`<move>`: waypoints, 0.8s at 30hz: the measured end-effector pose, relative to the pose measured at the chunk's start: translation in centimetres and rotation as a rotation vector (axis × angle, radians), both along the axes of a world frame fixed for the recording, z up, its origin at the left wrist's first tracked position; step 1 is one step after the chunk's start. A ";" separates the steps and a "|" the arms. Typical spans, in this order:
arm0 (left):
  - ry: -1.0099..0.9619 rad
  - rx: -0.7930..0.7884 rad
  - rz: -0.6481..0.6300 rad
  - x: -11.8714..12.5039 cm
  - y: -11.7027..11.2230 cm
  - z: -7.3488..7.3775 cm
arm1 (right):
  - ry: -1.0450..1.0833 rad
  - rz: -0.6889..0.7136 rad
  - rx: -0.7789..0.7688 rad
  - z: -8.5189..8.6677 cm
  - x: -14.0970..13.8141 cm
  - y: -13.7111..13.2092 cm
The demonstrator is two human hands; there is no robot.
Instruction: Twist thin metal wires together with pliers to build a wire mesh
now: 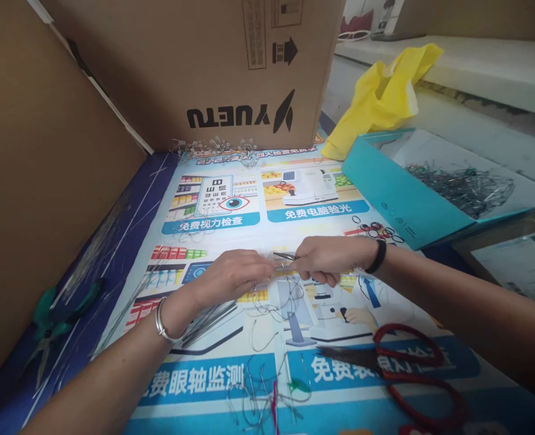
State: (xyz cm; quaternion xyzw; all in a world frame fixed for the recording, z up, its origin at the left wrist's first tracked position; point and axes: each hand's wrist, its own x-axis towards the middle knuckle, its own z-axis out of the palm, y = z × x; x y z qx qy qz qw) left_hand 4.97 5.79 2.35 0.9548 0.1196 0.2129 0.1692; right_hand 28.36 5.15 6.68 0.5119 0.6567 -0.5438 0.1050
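Note:
My left hand [238, 272] is closed in a pinch near the middle of the printed sheet, on thin wire [282, 299] whose curled loops hang below the fingers. Beside it, my right hand [324, 258] is wrapped round a slim metal tool [284, 256] with a pointed tip; most of the tool is hidden in the fist, so its kind does not show. The fingertips of both hands almost meet. Nearer to me lies a tangle of bent wire hooks [261, 393] with pink and green bits. Straight thin rods [213, 323] lie under my left wrist.
Red-handled scissors [412, 362] lie at front right, green-handled pliers [52, 320] at left. A teal box [385, 187] of tangled wire pieces stands at right, by a yellow bag [380, 99]. Cardboard [195, 66] walls the back and left. Small rings [376, 229] lie by the box.

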 end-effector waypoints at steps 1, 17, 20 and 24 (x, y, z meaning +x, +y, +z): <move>0.001 0.007 0.002 0.0 0.0 0.0 | 0.019 -0.007 -0.020 -0.2 0.1 0.0; 0.047 0.026 0.057 0.2 -0.2 0.3 | -0.229 0.117 0.052 1.1 -1.2 0.2; 0.049 0.034 0.054 0.1 -0.2 0.2 | -0.276 0.178 0.139 0.9 -1.3 0.1; 0.046 0.034 0.044 0.0 -0.2 0.0 | -0.374 0.295 0.441 0.4 -1.2 -0.3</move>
